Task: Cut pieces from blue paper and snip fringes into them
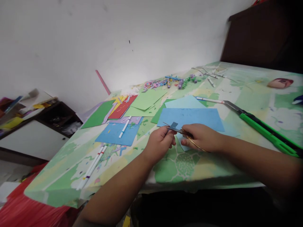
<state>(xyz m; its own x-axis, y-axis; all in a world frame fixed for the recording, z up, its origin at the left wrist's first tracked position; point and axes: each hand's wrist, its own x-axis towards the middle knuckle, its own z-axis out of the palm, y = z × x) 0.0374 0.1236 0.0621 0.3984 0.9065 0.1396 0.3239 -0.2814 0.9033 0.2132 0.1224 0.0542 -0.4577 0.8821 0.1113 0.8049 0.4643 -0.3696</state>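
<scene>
My left grip (159, 140) pinches a small blue paper strip (174, 125), my right grip (203, 135) gold-handled metal scissors (177, 130); likely cutting, next needing steady paper.

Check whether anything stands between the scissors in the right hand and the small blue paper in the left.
Nothing visible does. The scissors, held in the right hand, overlap the small blue paper in this view. The left hand pinches that paper close beside the blades.
</scene>
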